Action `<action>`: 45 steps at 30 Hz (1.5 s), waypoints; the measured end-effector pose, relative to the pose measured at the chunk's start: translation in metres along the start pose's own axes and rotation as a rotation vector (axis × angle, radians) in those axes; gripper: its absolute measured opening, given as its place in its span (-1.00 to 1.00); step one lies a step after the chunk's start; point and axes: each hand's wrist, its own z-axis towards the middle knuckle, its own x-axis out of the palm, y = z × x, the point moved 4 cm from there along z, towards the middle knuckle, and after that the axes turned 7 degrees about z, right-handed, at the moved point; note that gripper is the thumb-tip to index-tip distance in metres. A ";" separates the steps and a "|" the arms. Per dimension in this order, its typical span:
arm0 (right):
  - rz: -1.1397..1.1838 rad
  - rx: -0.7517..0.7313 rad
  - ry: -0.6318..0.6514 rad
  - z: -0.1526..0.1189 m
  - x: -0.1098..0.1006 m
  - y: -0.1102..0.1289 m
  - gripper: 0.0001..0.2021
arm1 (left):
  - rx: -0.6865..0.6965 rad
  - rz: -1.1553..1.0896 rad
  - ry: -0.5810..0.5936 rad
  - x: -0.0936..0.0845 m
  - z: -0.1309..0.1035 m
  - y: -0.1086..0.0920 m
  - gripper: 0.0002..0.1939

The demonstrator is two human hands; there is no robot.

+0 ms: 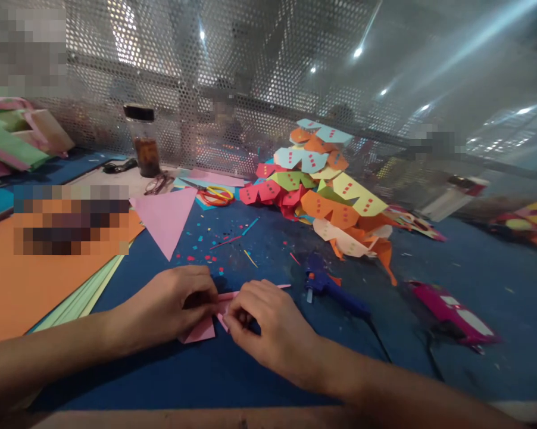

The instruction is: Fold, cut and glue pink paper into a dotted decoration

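Blue tbl (pixel 272 381) holds glue gun (pixel 336 290), ppr stack (pixel 13 292) & ppr bits (pixel 191 258).

The left forearm (pixel 72 345) slants from eight o'clock, the right forearm (pixel 375 375) from four, left hand (pixel 174 307) and right hand (pixel 271 322) curled and pinching, close together.

Dim overall. Small lamps (pixel 358 52) flare at one o'clock; a broad pale streak crosses at two. Light speckles the mesh (pixel 125 36) toward eleven. The counter (pixel 259 369) looks dull. Pink paper (pixel 201 332) at seven is clearer than the smeared magenta tool (pixel 445 310) at four.
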 end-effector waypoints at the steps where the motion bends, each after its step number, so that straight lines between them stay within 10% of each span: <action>1: 0.000 -0.002 0.000 0.000 0.000 0.000 -0.85 | 0.008 0.000 -0.002 0.000 0.000 0.000 -0.86; 33: -0.191 -0.138 -0.127 -0.008 0.011 -0.012 -0.62 | 0.312 0.263 -0.077 0.015 -0.013 0.000 -0.77; 45: -0.058 -0.017 -0.026 -0.002 0.005 -0.003 -0.84 | 0.342 0.310 -0.053 -0.003 -0.004 -0.019 -0.59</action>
